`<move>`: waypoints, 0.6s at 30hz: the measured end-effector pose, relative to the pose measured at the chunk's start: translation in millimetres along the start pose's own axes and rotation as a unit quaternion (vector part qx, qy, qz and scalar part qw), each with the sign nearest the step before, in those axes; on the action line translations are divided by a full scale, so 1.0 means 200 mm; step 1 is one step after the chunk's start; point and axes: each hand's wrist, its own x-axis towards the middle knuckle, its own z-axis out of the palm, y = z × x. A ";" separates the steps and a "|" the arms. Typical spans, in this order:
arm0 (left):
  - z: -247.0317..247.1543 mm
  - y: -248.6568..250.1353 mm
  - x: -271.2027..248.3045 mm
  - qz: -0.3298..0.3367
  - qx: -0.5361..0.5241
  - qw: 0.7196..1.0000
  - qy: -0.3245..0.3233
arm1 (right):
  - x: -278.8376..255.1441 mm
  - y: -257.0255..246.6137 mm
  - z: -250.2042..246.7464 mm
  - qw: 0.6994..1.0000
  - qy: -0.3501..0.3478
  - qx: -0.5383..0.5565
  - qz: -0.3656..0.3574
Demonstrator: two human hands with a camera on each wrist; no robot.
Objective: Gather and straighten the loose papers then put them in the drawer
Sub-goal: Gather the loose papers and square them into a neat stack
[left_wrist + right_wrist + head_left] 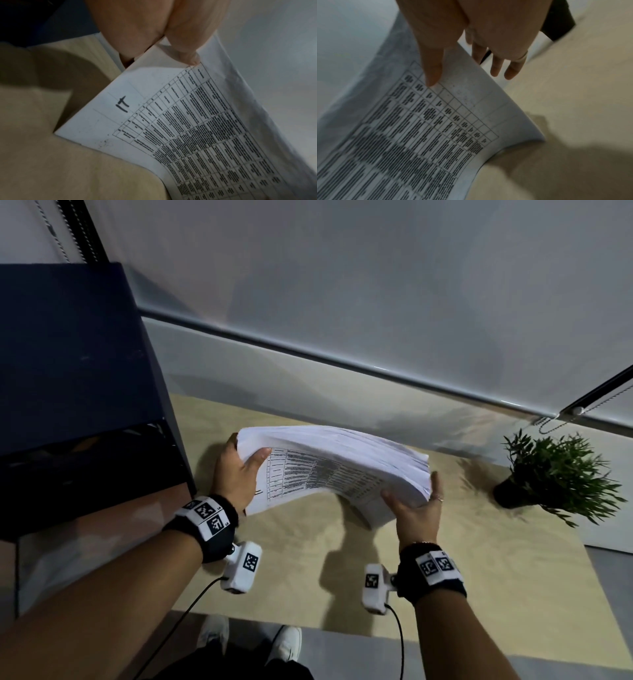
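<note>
Here, a person is holding a thick stack of papers (337,470) in both hands above a pale wooden tabletop (479,570), the sheets sagging in the middle between the two grips. The left hand (236,474) is clasping the stack's left end, its thumb lying over the printed top sheet and its fingers going round behind the pile. The right hand (416,510) is gripping the right end, thumb pressing on the top sheet while the fingers are reaching under and round the edge; a ring is showing on one finger.

In the left wrist view, the thumb (188,54) is pinching the top page near a printed table, with a handwritten mark sitting in the margin of the papers (188,128). In the right wrist view, the thumb (431,70) is lying flat on the gridded sheet (419,128) and the other fingers (511,69) are extending past its far edge.

A dark blue cabinet (68,364) is standing just to the left of the stack, its lower part in deep shadow, so whether a drawer there is open cannot be told. A small potted plant (555,474) is sitting on the right side of the tabletop, well apart from the papers. Black wrist bands with printed markers are wrapping both wrists, and white shoes (250,642) are showing below the table's near edge.
</note>
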 end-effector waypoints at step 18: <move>0.05 -0.38 0.18 -0.196 0.336 0.900 -0.196 | 0.11 0.30 -0.09 0.891 -0.151 -0.400 0.154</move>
